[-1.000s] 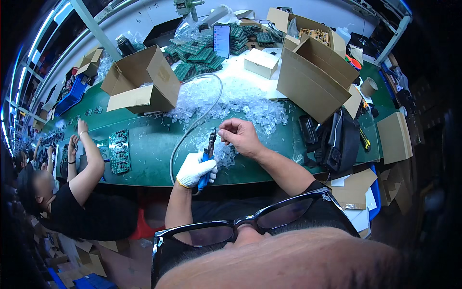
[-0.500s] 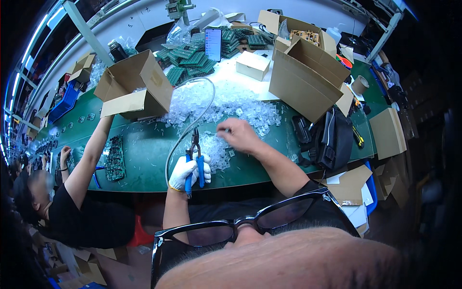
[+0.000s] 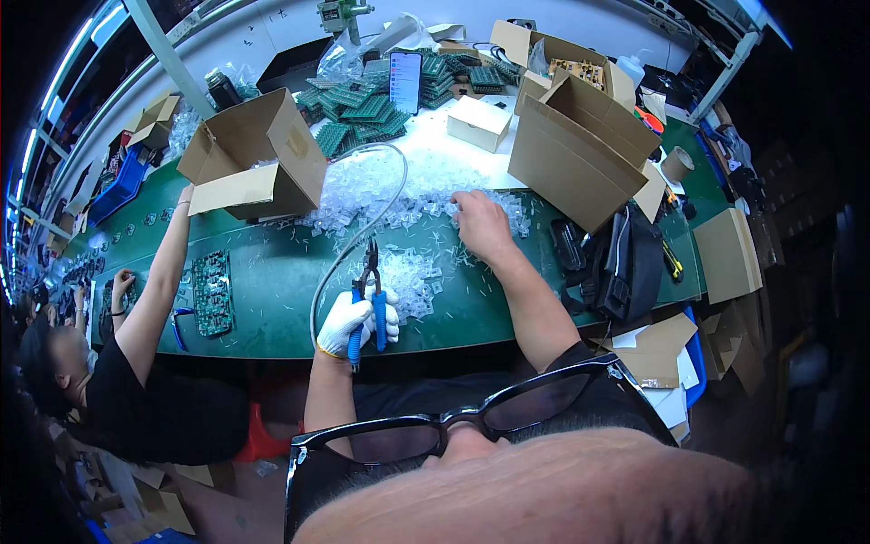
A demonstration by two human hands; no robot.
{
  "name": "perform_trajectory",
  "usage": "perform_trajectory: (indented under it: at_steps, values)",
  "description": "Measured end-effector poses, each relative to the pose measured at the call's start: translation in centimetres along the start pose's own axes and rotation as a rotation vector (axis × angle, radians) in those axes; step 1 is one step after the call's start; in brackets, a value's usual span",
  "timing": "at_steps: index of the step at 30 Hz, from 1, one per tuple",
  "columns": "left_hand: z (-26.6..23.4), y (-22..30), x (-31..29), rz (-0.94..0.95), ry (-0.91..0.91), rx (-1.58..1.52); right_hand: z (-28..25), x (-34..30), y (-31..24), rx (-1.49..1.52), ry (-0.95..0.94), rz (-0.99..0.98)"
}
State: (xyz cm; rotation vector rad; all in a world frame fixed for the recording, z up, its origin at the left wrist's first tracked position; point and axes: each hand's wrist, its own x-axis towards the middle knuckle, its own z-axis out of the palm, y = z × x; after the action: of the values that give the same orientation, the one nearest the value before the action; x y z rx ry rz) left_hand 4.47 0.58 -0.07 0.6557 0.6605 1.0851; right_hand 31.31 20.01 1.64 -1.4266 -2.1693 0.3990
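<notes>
My left hand, in a white glove, grips blue-handled cutting pliers with the jaws pointing away from me. Just right of the jaws lies a small heap of clear plastic pieces. My bare right hand reaches to the right part of a larger pile of clear plastic pieces. Its fingers are curled together at the pile; whatever is between the fingertips is too small to make out. A grey hose or cable arcs over the bench beside the pliers.
An open cardboard box stands left, a co-worker's arm beside it. Green circuit boards, a phone and a small white box lie behind the pile. Another carton and a black bag are right.
My right hand has moved away from me and to the right, from above the small heap to the larger pile. The co-worker's hand has drawn into sight beside the left box. My left hand stays put.
</notes>
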Motion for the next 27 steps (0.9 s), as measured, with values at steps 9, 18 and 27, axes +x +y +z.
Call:
perform_trajectory:
  at_steps: [9, 18, 27]
  values:
    - [-0.1, 0.1, -0.1, -0.030, 0.036, 0.054, 0.2, 0.0, -1.4, 1.473, -0.383, 0.313]
    - [1.9, 0.4, 0.2, -0.128, 0.127, 0.194, 1.6, -2.7, -4.8, 1.578, -0.459, 0.335]
    - [1.9, 0.6, 0.3, -0.139, 0.102, 0.225, 2.2, -3.1, -5.0, 1.375, -0.399, 0.218]
